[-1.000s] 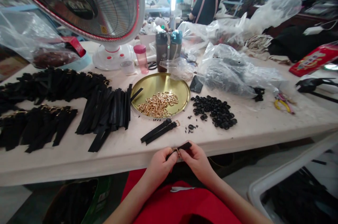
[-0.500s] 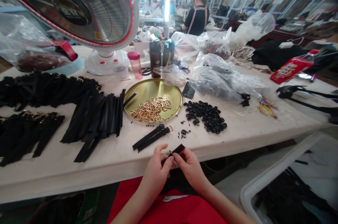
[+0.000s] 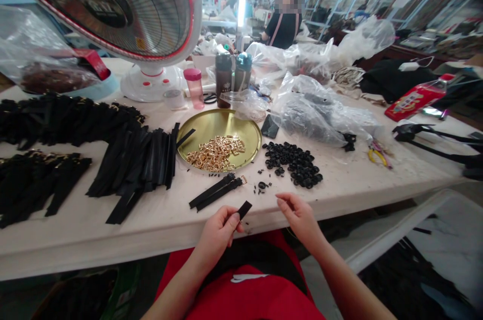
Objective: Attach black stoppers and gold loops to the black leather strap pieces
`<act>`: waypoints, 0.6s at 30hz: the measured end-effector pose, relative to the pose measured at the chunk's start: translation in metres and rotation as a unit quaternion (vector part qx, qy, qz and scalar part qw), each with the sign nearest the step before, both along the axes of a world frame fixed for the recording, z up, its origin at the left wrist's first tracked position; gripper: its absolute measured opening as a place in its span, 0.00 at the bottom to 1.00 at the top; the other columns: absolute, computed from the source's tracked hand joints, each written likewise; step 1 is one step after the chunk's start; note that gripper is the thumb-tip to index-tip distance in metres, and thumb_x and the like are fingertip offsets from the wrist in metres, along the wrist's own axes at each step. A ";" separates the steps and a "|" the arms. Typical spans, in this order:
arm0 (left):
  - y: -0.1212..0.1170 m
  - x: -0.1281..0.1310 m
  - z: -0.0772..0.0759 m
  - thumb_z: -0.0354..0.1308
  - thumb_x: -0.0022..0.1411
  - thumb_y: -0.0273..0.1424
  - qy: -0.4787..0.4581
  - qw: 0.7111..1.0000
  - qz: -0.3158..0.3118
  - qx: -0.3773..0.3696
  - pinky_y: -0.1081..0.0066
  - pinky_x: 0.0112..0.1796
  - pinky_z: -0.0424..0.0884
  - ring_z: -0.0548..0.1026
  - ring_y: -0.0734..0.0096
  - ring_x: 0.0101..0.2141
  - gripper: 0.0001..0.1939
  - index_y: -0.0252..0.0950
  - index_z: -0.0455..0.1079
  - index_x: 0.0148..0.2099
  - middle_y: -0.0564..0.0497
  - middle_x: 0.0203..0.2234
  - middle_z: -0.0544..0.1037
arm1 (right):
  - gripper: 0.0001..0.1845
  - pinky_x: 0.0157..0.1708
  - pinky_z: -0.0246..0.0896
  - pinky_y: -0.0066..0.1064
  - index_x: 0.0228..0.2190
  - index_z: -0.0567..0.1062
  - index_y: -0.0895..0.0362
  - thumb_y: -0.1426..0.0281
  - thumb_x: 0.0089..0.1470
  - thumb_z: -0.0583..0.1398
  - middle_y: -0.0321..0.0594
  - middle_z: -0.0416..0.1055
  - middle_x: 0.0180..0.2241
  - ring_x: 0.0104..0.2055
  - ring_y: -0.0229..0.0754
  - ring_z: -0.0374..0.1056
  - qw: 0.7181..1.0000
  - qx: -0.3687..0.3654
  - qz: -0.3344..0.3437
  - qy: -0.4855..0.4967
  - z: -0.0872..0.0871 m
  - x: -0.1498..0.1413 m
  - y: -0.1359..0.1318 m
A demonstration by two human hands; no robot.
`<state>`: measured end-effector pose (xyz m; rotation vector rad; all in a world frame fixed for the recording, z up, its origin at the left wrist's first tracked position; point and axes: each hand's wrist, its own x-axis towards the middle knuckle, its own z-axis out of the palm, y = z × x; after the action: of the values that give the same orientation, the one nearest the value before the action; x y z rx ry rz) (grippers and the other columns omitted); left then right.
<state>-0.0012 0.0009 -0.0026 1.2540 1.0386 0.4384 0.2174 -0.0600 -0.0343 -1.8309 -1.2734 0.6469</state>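
Near the table's front edge my left hand (image 3: 222, 227) is closed on a short black strap (image 3: 245, 209), whose free end sticks up past the thumb. To the right, my right hand (image 3: 301, 217) is off the strap, with loosely bent fingers and nothing visible in them. Just beyond it lie a single black ring (image 3: 261, 186) with tiny black bits and a pile of black rings (image 3: 302, 171). Two finished-looking black straps with buckles (image 3: 216, 193) rest ahead of my left hand. Gold buckles (image 3: 217, 153) are heaped on a round gold tray (image 3: 237, 123).
Stacks of black straps (image 3: 132, 164) cover the left side. A large fan (image 3: 151, 83) stands behind them. Bottles (image 3: 223, 78), plastic bags (image 3: 309, 113), yellow-handled snippers (image 3: 377, 156) and a red bottle (image 3: 417, 98) lie farther back. A white bin (image 3: 449, 209) is at lower right.
My right hand has let go of the strap and moved right, toward the black rings. My left hand keeps the strap and has shifted slightly left.
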 end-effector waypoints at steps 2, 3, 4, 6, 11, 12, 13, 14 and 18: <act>-0.001 0.000 0.001 0.48 0.57 0.41 -0.007 1.000 0.009 -0.012 0.79 0.17 0.51 0.56 0.85 0.15 0.16 0.32 0.60 0.37 0.55 0.23 0.70 | 0.16 0.36 0.59 0.35 0.37 0.70 0.59 0.60 0.55 0.53 0.44 0.68 0.33 0.33 0.43 0.63 0.994 0.011 -0.047 -0.096 -0.002 0.031 0.003; -0.001 0.001 0.001 0.48 0.57 0.41 -0.009 1.000 0.010 -0.014 0.79 0.17 0.51 0.56 0.85 0.15 0.16 0.33 0.60 0.37 0.55 0.23 0.70 | 0.16 0.36 0.59 0.35 0.37 0.70 0.59 0.61 0.55 0.52 0.44 0.68 0.34 0.34 0.43 0.63 0.988 0.016 -0.065 -0.140 -0.003 0.044 0.005; -0.002 0.002 0.000 0.48 0.56 0.42 -0.008 1.000 0.009 -0.014 0.79 0.17 0.51 0.56 0.85 0.15 0.16 0.33 0.60 0.37 0.55 0.22 0.70 | 0.15 0.36 0.59 0.35 0.37 0.71 0.59 0.62 0.54 0.52 0.44 0.68 0.34 0.33 0.43 0.63 0.980 0.016 -0.077 -0.181 -0.004 0.055 0.007; -0.002 0.003 -0.002 0.48 0.56 0.42 -0.005 1.000 0.003 -0.010 0.79 0.17 0.51 0.56 0.85 0.14 0.15 0.33 0.60 0.36 0.55 0.22 0.70 | 0.14 0.35 0.58 0.35 0.36 0.71 0.59 0.64 0.55 0.52 0.44 0.67 0.35 0.34 0.43 0.63 0.964 -0.002 -0.084 -0.253 -0.007 0.068 0.011; -0.002 0.000 -0.010 0.47 0.57 0.42 0.012 1.000 -0.008 0.020 0.79 0.17 0.53 0.57 0.84 0.15 0.15 0.33 0.61 0.36 0.55 0.22 0.70 | 0.12 0.32 0.56 0.34 0.37 0.71 0.59 0.67 0.56 0.51 0.44 0.67 0.37 0.34 0.43 0.64 0.917 -0.089 -0.075 -0.381 -0.013 0.064 0.020; -0.002 -0.001 -0.010 0.47 0.58 0.41 0.016 1.000 -0.008 0.021 0.79 0.17 0.53 0.57 0.84 0.15 0.15 0.33 0.61 0.36 0.55 0.22 0.70 | 0.11 0.32 0.56 0.33 0.36 0.71 0.58 0.66 0.56 0.52 0.43 0.66 0.36 0.33 0.43 0.64 0.914 -0.096 -0.073 -0.386 -0.014 0.060 0.022; -0.002 -0.001 -0.011 0.47 0.58 0.41 0.018 1.000 -0.007 0.019 0.79 0.17 0.53 0.57 0.84 0.15 0.15 0.33 0.62 0.36 0.55 0.22 0.70 | 0.11 0.31 0.56 0.33 0.34 0.71 0.57 0.66 0.56 0.52 0.42 0.66 0.35 0.33 0.43 0.64 0.916 -0.096 -0.066 -0.383 -0.014 0.057 0.023; -0.002 -0.002 -0.012 0.47 0.58 0.41 0.018 1.000 -0.005 0.014 0.79 0.17 0.53 0.57 0.84 0.15 0.15 0.33 0.61 0.36 0.55 0.22 0.70 | 0.10 0.32 0.56 0.33 0.32 0.71 0.57 0.65 0.56 0.53 0.41 0.65 0.35 0.32 0.42 0.64 0.922 -0.090 -0.055 -0.373 -0.014 0.054 0.024; -0.002 0.000 -0.013 0.48 0.58 0.40 0.015 1.000 -0.005 -0.008 0.79 0.17 0.53 0.57 0.84 0.14 0.14 0.33 0.61 0.37 0.55 0.21 0.70 | 0.08 0.36 0.57 0.33 0.26 0.68 0.57 0.67 0.54 0.54 0.40 0.65 0.33 0.32 0.41 0.63 0.942 -0.043 -0.002 -0.332 -0.015 0.044 0.028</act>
<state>-0.0012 -0.0015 -0.0154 1.2548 1.0585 0.4045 0.2610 -0.0325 -0.0497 -2.2191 -1.6803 0.0594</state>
